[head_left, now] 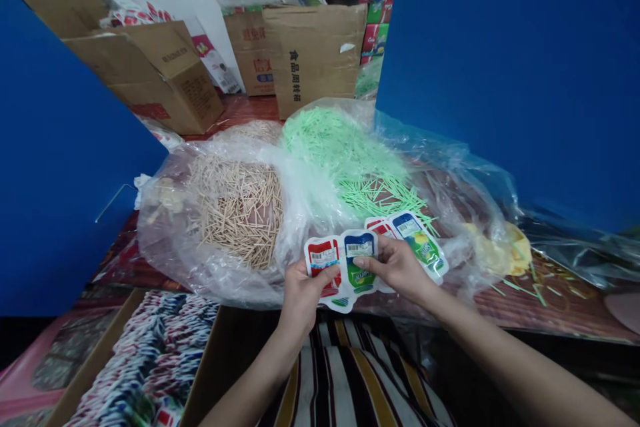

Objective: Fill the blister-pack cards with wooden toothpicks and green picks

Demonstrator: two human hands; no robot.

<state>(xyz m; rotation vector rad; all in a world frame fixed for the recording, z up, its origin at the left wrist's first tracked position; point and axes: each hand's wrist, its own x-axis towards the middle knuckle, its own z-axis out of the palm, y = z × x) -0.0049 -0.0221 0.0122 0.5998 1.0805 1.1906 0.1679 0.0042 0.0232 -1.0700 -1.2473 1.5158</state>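
Note:
A few bottle-shaped twin packets, one half red and the other blue and green, are between my two hands. My left hand (303, 290) grips the red half of the front packet (359, 280), thumb on top and fingers behind. My right hand (403, 270) pinches the green half of it between thumb and fingers. Edges of at least one more packet show below it. Another red and green packet (424, 248) sits behind my right hand; whether those fingers hold it too, I cannot tell. Just beyond lie green sticks (383, 197) in clear plastic.
Tan sticks (240, 213) lie in a clear plastic bag (167, 247) at left. A carton (125, 310) full of packets stands lower left. Cardboard boxes (320, 53) stand at the back. Blue panels (510, 67) flank both sides. A yellow piece (517, 250) lies right.

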